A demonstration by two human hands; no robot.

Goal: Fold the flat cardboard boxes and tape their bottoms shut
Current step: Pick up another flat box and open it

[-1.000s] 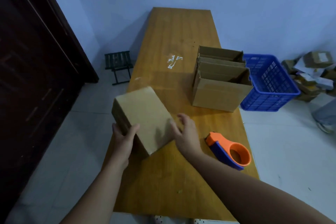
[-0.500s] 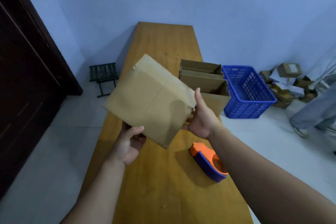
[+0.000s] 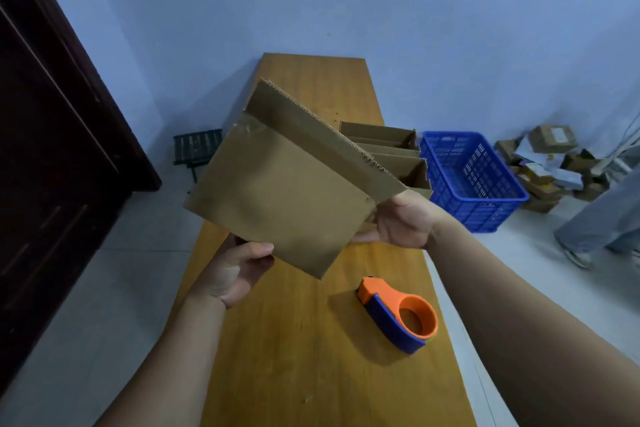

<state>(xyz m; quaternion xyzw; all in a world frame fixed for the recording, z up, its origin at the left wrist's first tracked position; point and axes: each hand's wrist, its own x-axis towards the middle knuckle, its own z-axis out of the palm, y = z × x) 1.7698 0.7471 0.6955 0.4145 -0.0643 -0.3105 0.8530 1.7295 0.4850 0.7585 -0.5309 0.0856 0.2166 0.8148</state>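
A brown cardboard box hangs tilted in the air above the wooden table, its taped bottom facing me and one flap sticking up along its far edge. My left hand grips its lower left edge from below. My right hand grips its right corner, fingers curled behind it. An orange and blue tape dispenser lies on the table under my right forearm. Behind the held box, folded open boxes stand in a row on the table.
A blue plastic crate sits on the floor right of the table. Beyond it lies a heap of cardboard parcels. A person's legs stand at the far right. A small dark stool and a dark door are left.
The box went from resting on the table to being lifted and turned in both hands; it now sits higher, with its upper flap showing. My view has tilted up.
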